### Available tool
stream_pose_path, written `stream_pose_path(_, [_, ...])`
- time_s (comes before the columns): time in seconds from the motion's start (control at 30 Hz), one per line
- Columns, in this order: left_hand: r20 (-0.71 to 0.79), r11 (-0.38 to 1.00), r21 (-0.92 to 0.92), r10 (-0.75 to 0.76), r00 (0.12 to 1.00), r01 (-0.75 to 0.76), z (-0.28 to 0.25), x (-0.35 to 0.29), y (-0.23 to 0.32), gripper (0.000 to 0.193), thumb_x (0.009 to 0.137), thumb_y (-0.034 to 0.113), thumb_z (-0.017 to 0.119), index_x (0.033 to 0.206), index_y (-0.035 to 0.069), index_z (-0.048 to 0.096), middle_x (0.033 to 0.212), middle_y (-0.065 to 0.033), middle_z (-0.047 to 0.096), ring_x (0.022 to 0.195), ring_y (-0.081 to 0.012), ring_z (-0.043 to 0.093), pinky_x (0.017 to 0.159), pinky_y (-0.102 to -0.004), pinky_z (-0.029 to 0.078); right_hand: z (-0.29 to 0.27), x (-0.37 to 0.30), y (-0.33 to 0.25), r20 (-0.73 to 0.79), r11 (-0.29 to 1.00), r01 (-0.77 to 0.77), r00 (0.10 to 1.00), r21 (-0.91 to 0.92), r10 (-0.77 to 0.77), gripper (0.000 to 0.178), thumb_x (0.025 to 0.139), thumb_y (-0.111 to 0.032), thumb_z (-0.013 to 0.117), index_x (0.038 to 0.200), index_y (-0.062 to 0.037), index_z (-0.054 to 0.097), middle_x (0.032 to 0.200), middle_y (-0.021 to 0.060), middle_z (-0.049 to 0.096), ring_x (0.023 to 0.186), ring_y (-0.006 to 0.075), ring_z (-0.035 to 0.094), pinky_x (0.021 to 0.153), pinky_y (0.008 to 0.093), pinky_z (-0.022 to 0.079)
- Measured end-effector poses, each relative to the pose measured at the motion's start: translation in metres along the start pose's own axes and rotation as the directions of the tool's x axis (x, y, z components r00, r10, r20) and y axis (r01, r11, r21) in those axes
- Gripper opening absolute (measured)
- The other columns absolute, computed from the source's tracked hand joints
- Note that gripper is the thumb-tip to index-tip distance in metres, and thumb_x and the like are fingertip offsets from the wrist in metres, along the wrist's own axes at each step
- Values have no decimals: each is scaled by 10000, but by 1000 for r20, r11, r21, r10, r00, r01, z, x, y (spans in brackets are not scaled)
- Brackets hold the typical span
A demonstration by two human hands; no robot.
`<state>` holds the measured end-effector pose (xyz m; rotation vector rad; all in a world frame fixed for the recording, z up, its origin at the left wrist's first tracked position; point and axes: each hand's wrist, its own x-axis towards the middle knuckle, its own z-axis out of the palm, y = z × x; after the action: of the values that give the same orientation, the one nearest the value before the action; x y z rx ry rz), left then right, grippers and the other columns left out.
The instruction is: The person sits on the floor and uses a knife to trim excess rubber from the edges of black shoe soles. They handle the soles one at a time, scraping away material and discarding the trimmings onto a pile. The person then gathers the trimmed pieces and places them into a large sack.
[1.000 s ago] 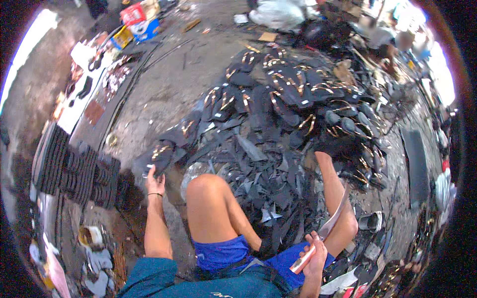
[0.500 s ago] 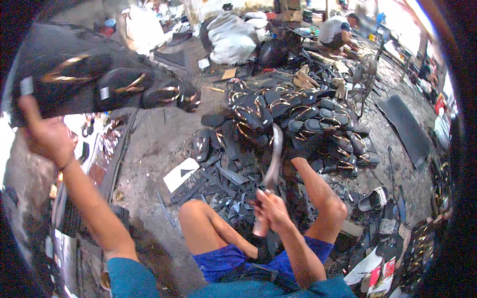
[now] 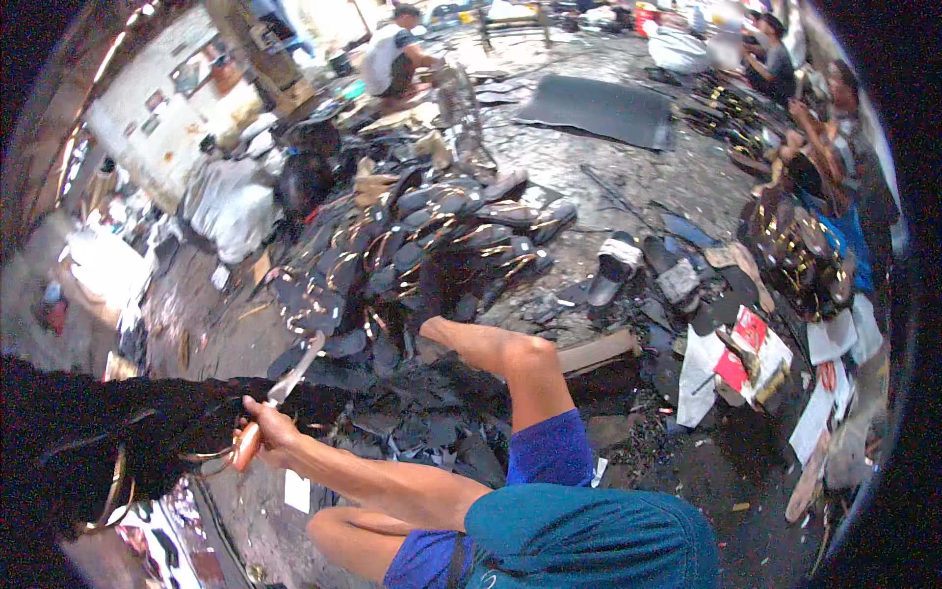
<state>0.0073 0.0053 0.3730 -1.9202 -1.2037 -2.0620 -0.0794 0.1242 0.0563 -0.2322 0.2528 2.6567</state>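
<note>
My right hand (image 3: 270, 432) is closed round the orange-brown handle of a knife (image 3: 297, 369). Its curved pale blade points up and away, towards a heap of black sandals. Beside and behind this hand, a dark strip of black sandals (image 3: 157, 407) with gold straps fills the left edge. One gold strap passes close to the knife handle; whether my fingers touch it I cannot tell. My left hand is out of the picture. Beyond my bare foot lies the sandal heap (image 3: 422, 231), black soles with gold straps.
Black offcuts (image 3: 432, 442) litter the ground around my legs. To the right are a black-and-white slide sandal (image 3: 616, 263), red-and-white paper (image 3: 741, 358) and a wooden block (image 3: 599, 353). A black sheet (image 3: 599, 110) lies farther off. One person (image 3: 392, 59) crouches behind the heap; others sit at right.
The view has swung to the right. My left hand, which held up the strip of sandals, has left the picture. My right hand has brought the knife leftward beside the strip.
</note>
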Motion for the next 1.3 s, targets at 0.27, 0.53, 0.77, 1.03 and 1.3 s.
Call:
stream_pose_path(0.27, [346, 802, -185, -487, 802, 567, 125, -121, -106, 370, 938, 284, 614, 1143, -23, 604, 1210, -174, 617, 1061, -298, 615, 949, -435, 507, 62, -106, -124, 638, 236, 740, 666, -629, -387, 307, 915, -351, 688, 1029, -75, 618, 844, -14, 569, 738, 100, 523, 615, 311, 461])
stream_pose_path(0.53, [469, 564, -160, -678, 565, 810, 162, -205, -133, 348, 918, 247, 636, 1142, -18, 608, 1189, -161, 630, 1047, -280, 620, 931, -411, 510, -69, -197, -131, 698, 16, 710, 696, -704, -169, 406, 812, -326, 809, 969, -61, 544, 748, -23, 523, 740, 85, 498, 670, 300, 427])
stream_pose_path(0.77, [405, 444, -143, -789, 462, 884, 146, -232, -145, 334, 901, 214, 656, 1141, -14, 612, 1172, -150, 641, 1035, -264, 625, 916, -390, 513, -48, -256, -125, 545, -181, 520, 734, -835, -405, 221, 762, -37, 631, 737, -58, 412, 699, 62, 461, 690, 149, 406, 588, 362, 380])
stream_pose_path(1.03, [198, 374, -200, -890, 411, 906, 100, -248, -169, 325, 881, 177, 679, 1140, -8, 616, 1151, -137, 654, 1021, -245, 631, 898, -366, 517, 159, -282, -312, 892, -998, 67, 451, -10, 22, 213, 799, -199, 680, 785, 8, 630, 741, 207, 637, 720, 335, 666, 646, 440, 524])
stream_pose_path(1.3, [106, 223, -414, -951, 290, 883, 93, -302, -220, 323, 861, 140, 701, 1139, -3, 620, 1131, -125, 667, 1007, -227, 636, 881, -342, 520, 126, -331, -374, 710, -606, 440, 111, -663, -696, 436, 985, -397, 517, 1255, -57, 481, 1009, 171, 583, 850, 278, 597, 732, 384, 481])
